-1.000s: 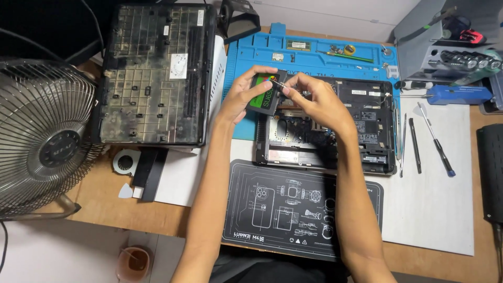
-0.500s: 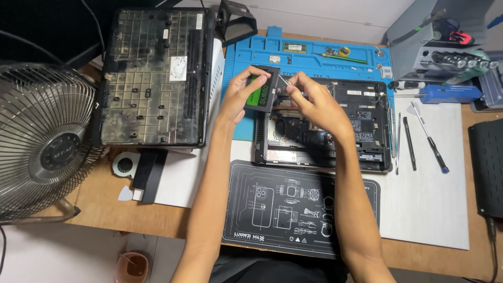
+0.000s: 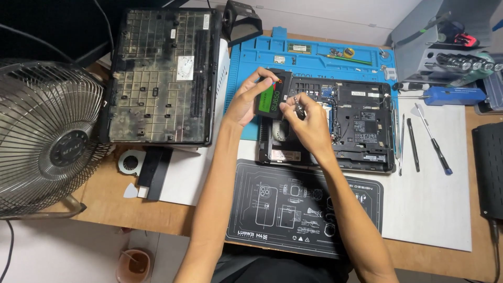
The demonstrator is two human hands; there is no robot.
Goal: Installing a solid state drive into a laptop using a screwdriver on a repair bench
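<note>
Both hands hover above the opened black laptop chassis (image 3: 356, 126), the left hand (image 3: 246, 102) gripping a flat black drive with green label (image 3: 271, 94), the right hand (image 3: 306, 118) pinching its lower edge.

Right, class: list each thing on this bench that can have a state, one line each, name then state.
Drive: lifted off the bench, tilted, gripped by left hand.
Right hand: pinching a small part at the drive's edge.
Laptop base: cover off, insides bare.
Keyboard panel: removed, lying face down.
Desk fan: spinning or still, cannot tell.
</note>
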